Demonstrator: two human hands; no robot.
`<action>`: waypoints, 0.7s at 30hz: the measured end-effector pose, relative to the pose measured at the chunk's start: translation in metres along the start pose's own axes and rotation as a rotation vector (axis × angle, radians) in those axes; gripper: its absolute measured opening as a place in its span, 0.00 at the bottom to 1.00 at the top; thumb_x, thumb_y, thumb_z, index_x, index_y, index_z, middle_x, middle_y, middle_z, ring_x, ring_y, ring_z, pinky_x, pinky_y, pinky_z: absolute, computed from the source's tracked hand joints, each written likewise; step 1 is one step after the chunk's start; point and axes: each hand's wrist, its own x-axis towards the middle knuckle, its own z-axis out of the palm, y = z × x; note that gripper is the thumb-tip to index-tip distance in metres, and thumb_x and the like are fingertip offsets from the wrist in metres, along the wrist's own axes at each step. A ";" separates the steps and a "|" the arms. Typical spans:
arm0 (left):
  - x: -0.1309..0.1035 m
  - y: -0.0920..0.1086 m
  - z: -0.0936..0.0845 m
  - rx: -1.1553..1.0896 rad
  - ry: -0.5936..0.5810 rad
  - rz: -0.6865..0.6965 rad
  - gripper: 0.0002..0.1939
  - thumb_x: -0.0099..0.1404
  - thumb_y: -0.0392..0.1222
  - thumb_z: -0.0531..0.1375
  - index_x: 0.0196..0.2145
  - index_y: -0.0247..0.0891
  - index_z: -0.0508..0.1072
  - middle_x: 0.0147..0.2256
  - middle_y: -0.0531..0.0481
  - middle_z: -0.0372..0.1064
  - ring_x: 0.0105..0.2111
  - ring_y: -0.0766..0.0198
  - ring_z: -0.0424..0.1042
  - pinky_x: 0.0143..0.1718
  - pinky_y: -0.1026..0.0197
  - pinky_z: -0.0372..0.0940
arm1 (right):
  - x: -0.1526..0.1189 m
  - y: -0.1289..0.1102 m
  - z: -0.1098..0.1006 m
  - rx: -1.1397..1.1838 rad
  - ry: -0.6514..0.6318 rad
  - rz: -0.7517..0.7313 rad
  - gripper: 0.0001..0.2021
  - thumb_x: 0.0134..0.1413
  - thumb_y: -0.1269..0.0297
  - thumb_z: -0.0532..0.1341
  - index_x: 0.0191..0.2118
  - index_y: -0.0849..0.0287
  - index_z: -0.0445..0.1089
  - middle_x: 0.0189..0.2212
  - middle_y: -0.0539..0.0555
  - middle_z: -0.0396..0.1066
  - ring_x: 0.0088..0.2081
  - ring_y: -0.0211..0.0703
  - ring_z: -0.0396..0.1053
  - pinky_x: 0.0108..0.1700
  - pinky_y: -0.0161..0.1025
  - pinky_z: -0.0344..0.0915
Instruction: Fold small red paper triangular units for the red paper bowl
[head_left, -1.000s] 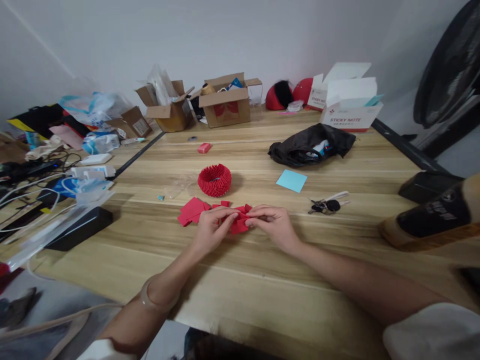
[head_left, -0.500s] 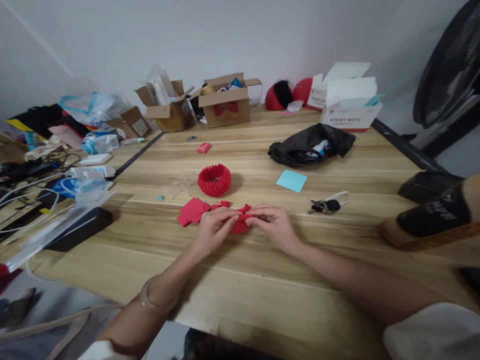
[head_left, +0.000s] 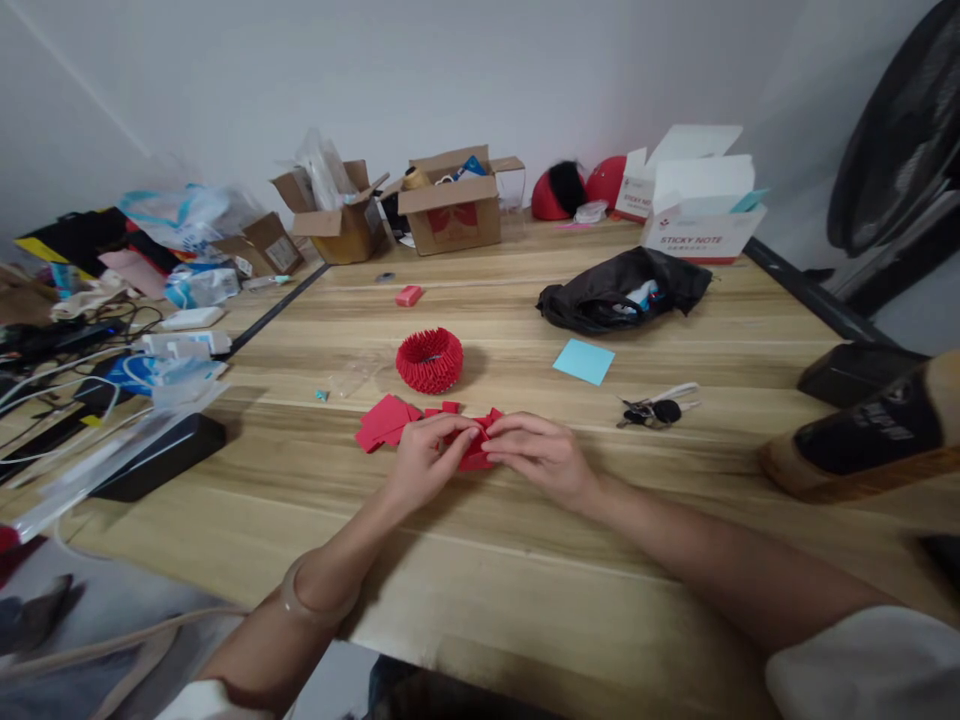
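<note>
Between my fingertips is a small piece of red paper [head_left: 484, 430], partly hidden by the fingers. My left hand [head_left: 429, 455] pinches it from the left, thumb against fingers. From the right, my right hand [head_left: 544, 458] pinches at its other edge. More red paper [head_left: 474, 460] lies under the fingertips on the table. Left of my left hand rests a loose pile of red paper slips [head_left: 386, 421], with small folded red pieces [head_left: 448, 408] just behind the hand. Beyond stands a round red bowl of many folded paper pieces [head_left: 429, 361].
A blue sticky note [head_left: 584, 361], keys [head_left: 654, 410] and a black bag [head_left: 626, 290] lie to the right. Cardboard boxes [head_left: 450, 215] and a sticky note box [head_left: 701, 230] stand at the back. A large bottle-like object [head_left: 862, 435] lies at the right; cables and bags crowd the left.
My right hand's fingers have shifted and straightened somewhat at the red paper, whose visible shape between the hands has changed. My left hand stays nearly in place.
</note>
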 end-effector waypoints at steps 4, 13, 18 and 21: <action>0.000 0.001 0.000 0.016 -0.002 0.019 0.08 0.65 0.39 0.58 0.33 0.36 0.77 0.35 0.44 0.78 0.34 0.61 0.76 0.36 0.60 0.69 | 0.002 0.003 -0.001 -0.018 0.027 0.056 0.07 0.57 0.63 0.63 0.33 0.53 0.79 0.33 0.55 0.76 0.36 0.42 0.73 0.40 0.41 0.71; 0.001 0.006 0.000 0.004 -0.012 0.079 0.08 0.64 0.38 0.58 0.35 0.38 0.78 0.34 0.44 0.78 0.32 0.61 0.76 0.38 0.59 0.70 | 0.004 0.000 0.000 0.048 0.063 0.237 0.08 0.54 0.58 0.64 0.28 0.54 0.78 0.28 0.54 0.77 0.33 0.43 0.73 0.40 0.42 0.70; 0.001 0.007 -0.001 0.010 -0.001 0.093 0.08 0.63 0.37 0.58 0.34 0.37 0.78 0.33 0.44 0.79 0.33 0.61 0.76 0.38 0.59 0.70 | 0.004 -0.003 0.001 0.084 0.082 0.270 0.06 0.54 0.63 0.64 0.28 0.54 0.78 0.29 0.54 0.77 0.33 0.44 0.74 0.41 0.43 0.70; 0.000 0.007 -0.002 0.018 -0.005 0.124 0.07 0.61 0.37 0.59 0.35 0.37 0.79 0.35 0.44 0.79 0.34 0.60 0.77 0.41 0.57 0.71 | 0.005 -0.005 0.001 0.100 0.085 0.288 0.06 0.53 0.64 0.64 0.28 0.54 0.78 0.29 0.54 0.77 0.33 0.43 0.74 0.41 0.43 0.71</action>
